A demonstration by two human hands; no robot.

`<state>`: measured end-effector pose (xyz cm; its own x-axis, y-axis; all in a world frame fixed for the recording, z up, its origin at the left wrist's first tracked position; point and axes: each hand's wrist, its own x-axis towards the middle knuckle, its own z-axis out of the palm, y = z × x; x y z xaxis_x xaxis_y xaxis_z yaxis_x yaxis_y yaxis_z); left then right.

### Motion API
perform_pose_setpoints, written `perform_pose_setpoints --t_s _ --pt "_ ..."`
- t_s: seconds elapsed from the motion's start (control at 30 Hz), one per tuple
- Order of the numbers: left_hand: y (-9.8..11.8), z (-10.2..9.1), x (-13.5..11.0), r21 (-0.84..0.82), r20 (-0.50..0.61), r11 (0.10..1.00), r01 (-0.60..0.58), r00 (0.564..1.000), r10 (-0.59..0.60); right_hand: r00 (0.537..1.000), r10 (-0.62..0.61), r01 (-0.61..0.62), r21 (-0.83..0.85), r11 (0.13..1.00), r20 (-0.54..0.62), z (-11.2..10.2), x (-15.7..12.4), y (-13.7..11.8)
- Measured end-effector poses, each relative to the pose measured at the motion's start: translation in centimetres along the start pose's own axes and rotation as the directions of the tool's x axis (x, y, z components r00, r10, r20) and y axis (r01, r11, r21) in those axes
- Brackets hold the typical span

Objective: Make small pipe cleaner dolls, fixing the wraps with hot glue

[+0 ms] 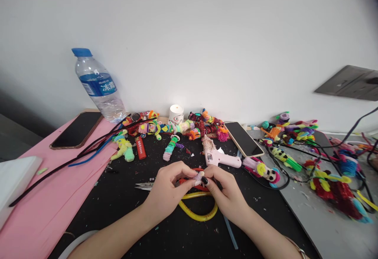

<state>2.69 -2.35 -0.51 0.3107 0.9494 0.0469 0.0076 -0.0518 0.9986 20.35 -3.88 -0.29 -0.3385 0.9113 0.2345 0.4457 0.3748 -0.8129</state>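
Observation:
My left hand [167, 186] and my right hand [226, 190] meet over the black mat, both closed in a pinch. Between their fingertips is a small pale lilac fuzzy piece [199, 177], mostly covered by the fingers. Below them lies a pair of scissors [198, 217] with a yellow and a red handle; its blades stick out left of my left hand. Just beyond my right hand is a pink hot glue gun [222, 159], its nozzle end stained brown. A translucent glue stick [230, 233] lies beside my right wrist.
Several pipe-cleaner figures [171, 148] line the back and right. A water bottle [99, 86] leans at the wall near a dark phone [76, 130]. A red lighter [141, 148], paper cup [176, 113] and white-edged phone [243, 139] lie behind my hands. Black cables [59, 176] cross the left.

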Motion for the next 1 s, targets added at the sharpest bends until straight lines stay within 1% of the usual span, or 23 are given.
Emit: perform_pose_setpoints --t_s 0.57,1.0 --pt "-0.22 0.06 -0.09 0.044 0.000 0.999 -0.011 1.000 0.011 1.000 0.013 -0.013 -0.011 1.000 -0.010 0.03 0.13 -0.24" --pt "-0.01 0.12 -0.04 0.060 -0.009 0.998 -0.025 1.000 0.025 1.000 0.019 -0.019 -0.022 1.000 -0.014 0.09 0.11 -0.22"
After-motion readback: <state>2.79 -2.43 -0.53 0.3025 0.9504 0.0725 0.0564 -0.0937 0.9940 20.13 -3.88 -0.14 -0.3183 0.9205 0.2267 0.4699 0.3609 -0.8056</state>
